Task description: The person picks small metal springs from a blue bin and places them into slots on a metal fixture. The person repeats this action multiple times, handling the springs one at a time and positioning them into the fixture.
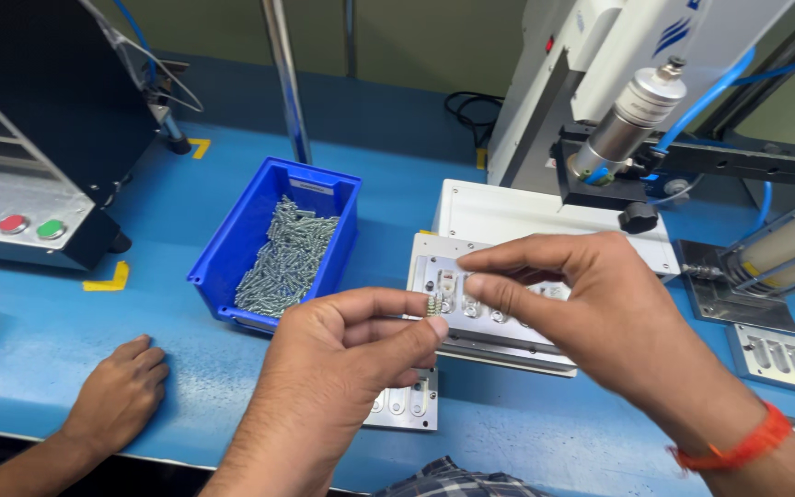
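A small threaded metal part (433, 305) is pinched between thumb and forefinger of the left hand (342, 368), fingers closed tight on it, held up just over the near edge of the metal fixture plate (434, 269). The part looks like a little screw or spring, too small to call for sure.

The right hand (600, 317) is hovering over the same plate, thumb and forefinger drawn close together with the tips nearly meeting. Whether anything is actually gripped there can't be told, the fingertips hide it. An orange band (738, 446) is worn on that wrist.

The plate has a row of slots in it, and it's sat on a white base (508, 212) in front of a white machine with a silver cylinder head (627, 124) tilted down toward it. A second, smaller slotted plate (411, 405) is lying on the blue table (167, 212), mostly hidden under the left hand.

A blue bin (278, 239) full of the same kind of small metal parts is parked just left of the fixture. Further left, a black box with a red button (13, 224) and a green button (50, 229) can be seen.

Somebody else's hand (121, 391) is resting flat on the table at bottom left, well apart from the work.
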